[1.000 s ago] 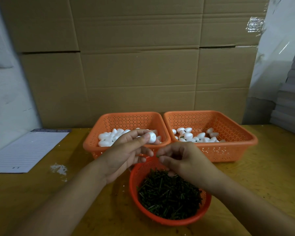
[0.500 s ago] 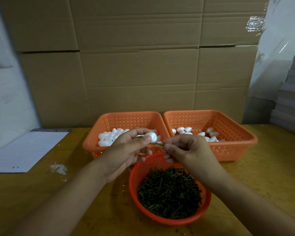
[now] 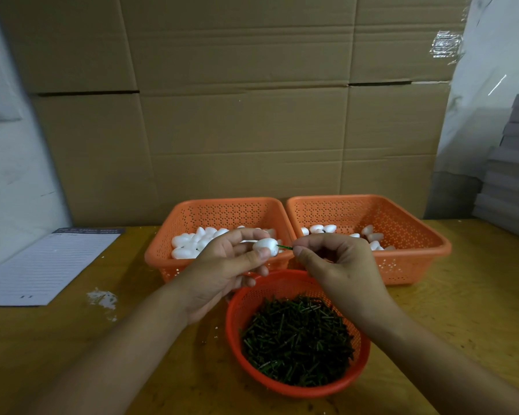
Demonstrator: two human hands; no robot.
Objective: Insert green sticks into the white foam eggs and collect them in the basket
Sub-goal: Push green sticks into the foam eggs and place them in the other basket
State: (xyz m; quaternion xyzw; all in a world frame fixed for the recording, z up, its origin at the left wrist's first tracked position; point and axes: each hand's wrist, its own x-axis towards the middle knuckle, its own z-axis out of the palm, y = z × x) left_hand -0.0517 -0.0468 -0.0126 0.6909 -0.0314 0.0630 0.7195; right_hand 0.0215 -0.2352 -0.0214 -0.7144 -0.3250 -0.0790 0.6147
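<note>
The left hand [image 3: 222,265] pinches an egg [image 3: 265,246] just above the round basket [image 3: 237,313] of sticks, steadying it so the right hand [image 3: 336,265], pinching a stick [image 3: 284,248], can likely push it in endwise. Behind that basket sit two square baskets [image 3: 408,235] holding eggs. The counter [image 3: 462,310] is yellowish wood; cardboard [image 3: 237,115] stands behind the baskets, and a lined pad [image 3: 48,259] lies left of them.

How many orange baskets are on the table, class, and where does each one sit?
3. A square basket holding white eggs sits at the back left, a second square basket beside it at the back right, and a round basket of green sticks in front. None seems hidden.
</note>
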